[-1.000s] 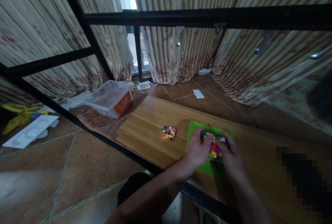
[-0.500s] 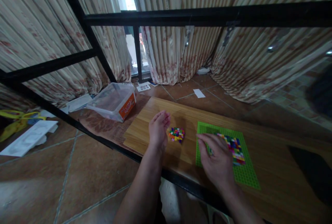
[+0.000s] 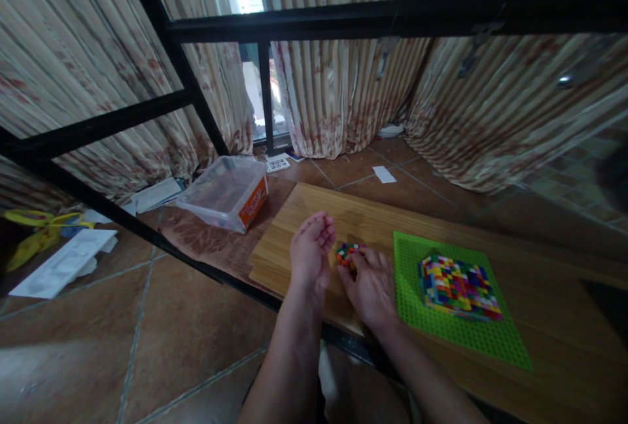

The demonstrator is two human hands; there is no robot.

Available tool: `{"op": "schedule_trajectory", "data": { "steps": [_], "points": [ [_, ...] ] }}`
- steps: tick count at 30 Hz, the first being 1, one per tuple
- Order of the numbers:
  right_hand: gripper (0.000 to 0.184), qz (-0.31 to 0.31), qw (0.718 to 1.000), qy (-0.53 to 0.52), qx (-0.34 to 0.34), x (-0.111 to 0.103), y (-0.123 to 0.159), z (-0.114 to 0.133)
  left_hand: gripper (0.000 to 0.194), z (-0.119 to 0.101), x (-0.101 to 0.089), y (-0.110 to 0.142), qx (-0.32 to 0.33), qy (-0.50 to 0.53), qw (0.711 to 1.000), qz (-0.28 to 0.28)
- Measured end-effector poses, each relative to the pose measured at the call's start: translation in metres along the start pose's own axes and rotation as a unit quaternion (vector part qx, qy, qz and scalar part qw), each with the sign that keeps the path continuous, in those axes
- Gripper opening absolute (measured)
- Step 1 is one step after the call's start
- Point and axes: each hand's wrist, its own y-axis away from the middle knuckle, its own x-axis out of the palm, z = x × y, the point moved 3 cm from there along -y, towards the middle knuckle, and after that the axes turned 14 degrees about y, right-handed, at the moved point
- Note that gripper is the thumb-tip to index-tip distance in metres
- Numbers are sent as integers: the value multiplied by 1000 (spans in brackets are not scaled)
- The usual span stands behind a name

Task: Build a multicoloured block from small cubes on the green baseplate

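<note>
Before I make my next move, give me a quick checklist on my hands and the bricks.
1. Right hand at the loose bricks: ok, fingers over the pile's near side.
2. Brick between right fingertips: cannot tell.
3. Left hand off the pile: ok, just left of it, fingers curled.
4. Left palm empty: cannot tell.
5. Brick build within the green baseplate's edges: ok.
6. Build firmly attached: cannot tell.

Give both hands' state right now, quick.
Left hand: loosely curled beside the loose bricks; can't tell if it holds anything.
Right hand: fingers at those bricks; can't tell if it grips one.
</note>
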Motion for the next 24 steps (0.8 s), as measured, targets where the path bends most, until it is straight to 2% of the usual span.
{"op": "schedule_trajectory", "data": {
  "steps": [4,7,11,14,17,19,22,24],
  "points": [
    [16,-4,1000,-8,-9,0,-2,3,10,0,1,2,-8,3,1000,-1],
    [17,-5,999,-35,4,-7,-4,4,10,-1,1,2,-12,10,1000,2],
    [19,-13,982,-172,73,-34,-11,-9,10,2,2,2,-8,3,1000,1],
    [19,-40,949,-277,144,-64,-17,-39,15,12,7,5,-13,-20,1000,15],
    [20,-120,912,-312,238,-96,-20,-90,17,35,14,14,-41,-61,996,43],
    [22,-142,892,-319,285,-110,-20,-127,16,54,20,22,-66,-103,990,72],
    [27,-124,888,-316,310,-118,-18,-170,13,84,27,31,-60,-184,974,119],
    [27,-113,889,-306,320,-115,-12,-186,10,101,29,32,-29,-253,955,152]
  ]
}}
